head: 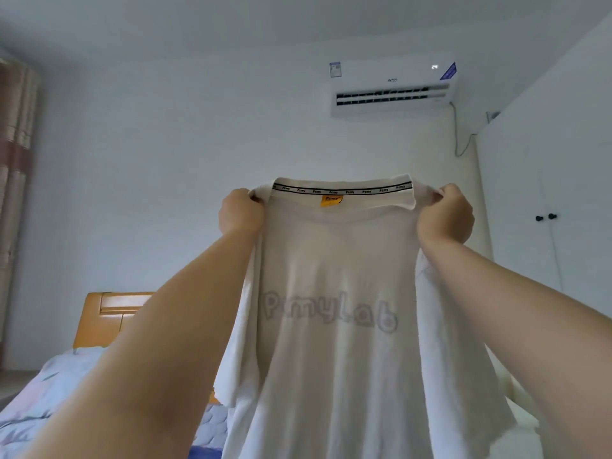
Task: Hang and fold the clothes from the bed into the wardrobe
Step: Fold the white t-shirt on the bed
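Observation:
A white T-shirt (337, 286) hangs full length in front of me, its collar stretched level at the top. Inside the neck run a black printed tape and an orange label. Grey lettering shows through the cloth at chest height. My left hand (241, 212) grips the left shoulder beside the collar. My right hand (445, 213) grips the right shoulder in the same way. Both arms are raised and stretched forward. The bed (66, 385), with a pale blue patterned cover, lies at the lower left. The white wardrobe (546, 193) stands at the right with its doors closed.
The bed has an orange-brown headboard (109, 319) against the far wall. An air conditioner (392, 86) is mounted high on that wall. A curtain (16, 154) hangs at the far left. Two dark knobs (545, 217) sit on the wardrobe doors.

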A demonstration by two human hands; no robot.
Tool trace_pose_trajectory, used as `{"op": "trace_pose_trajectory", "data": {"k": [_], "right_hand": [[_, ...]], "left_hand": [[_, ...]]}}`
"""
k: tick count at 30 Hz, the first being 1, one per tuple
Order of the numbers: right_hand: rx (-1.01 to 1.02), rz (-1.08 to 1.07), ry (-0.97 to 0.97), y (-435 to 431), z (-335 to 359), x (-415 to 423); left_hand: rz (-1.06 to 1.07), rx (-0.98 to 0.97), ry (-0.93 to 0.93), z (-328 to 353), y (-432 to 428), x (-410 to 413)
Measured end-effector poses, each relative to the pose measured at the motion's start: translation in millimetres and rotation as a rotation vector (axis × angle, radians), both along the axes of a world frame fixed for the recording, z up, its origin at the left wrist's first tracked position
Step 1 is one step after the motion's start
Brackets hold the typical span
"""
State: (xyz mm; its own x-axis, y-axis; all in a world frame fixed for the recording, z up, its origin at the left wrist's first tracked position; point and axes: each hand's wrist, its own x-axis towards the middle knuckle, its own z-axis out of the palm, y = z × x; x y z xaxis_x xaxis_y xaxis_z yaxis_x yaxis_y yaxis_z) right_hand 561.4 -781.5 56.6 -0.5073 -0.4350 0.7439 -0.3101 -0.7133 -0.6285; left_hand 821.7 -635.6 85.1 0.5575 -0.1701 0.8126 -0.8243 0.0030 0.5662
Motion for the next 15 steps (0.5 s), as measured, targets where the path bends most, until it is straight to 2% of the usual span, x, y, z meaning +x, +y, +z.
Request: {"op": "trace_pose_trajectory", "data": {"k": [3, 6, 12, 15], "right_hand": [[-0.014, -0.011, 0.015, -6.9, -3.9, 5.5], [0.069, 0.004, 0.109, -30.4, -31.9, 14.5], [0.258, 0.071, 0.351, -96.8, -130.3, 46.1], [0.357, 0.057, 0.475, -131.3, -177.2, 68.9]], "left_hand": [[0.03, 0.005, -0.009, -4.7, -4.4, 8.0], [0.083, 0.108, 0.005, -32.4, -21.0, 25.5], [0.27, 0.473, 0.005, -126.8, -76.4, 75.7], [0.436, 0.739, -0.12, -174.3, -109.6, 97.8]]}}
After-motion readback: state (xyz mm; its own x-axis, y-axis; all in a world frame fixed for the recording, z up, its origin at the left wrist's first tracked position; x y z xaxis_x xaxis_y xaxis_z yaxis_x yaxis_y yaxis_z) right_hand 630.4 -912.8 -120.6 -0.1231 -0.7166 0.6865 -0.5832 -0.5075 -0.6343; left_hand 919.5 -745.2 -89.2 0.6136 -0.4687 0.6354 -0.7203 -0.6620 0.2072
